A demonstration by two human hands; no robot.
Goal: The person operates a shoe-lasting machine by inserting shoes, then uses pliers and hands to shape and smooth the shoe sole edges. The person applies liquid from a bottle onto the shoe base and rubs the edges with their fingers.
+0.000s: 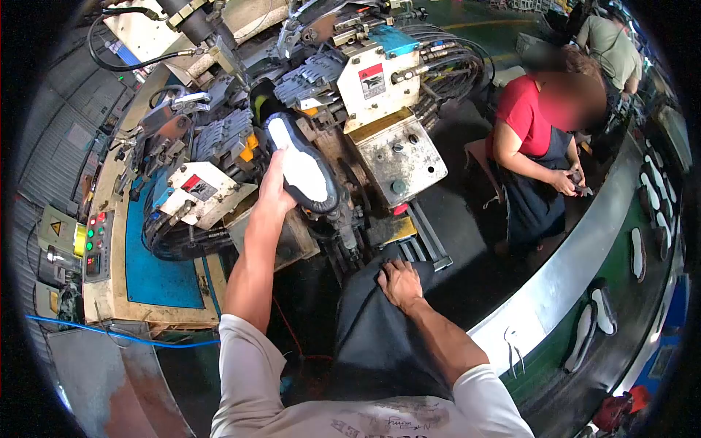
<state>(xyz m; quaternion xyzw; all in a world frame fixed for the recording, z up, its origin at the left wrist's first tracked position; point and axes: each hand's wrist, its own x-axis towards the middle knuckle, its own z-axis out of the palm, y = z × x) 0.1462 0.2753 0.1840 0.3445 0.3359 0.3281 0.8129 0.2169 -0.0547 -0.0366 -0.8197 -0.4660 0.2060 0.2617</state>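
Note:
A dark shoe upper with a white sole side facing up [301, 164] sits in the middle of the machine, its toe end between the two clamp blocks. My left hand [275, 186] grips its left edge near the heel, thumb along the side; the fingers underneath are partly hidden. Lower right, my right hand [400, 283] rests on the dark apron [376, 332] over my leg, its fingers loosely bent, spread, and holding nothing.
Metal clamp blocks [226, 136], a control box [400, 162] and hoses [445, 66] surround the shoe. A conveyor [537, 365] on the right carries several shoe uppers [582, 336]. Pincers [514, 350] lie on its metal edge. A co-worker [537, 139] in red handles a dark piece nearby.

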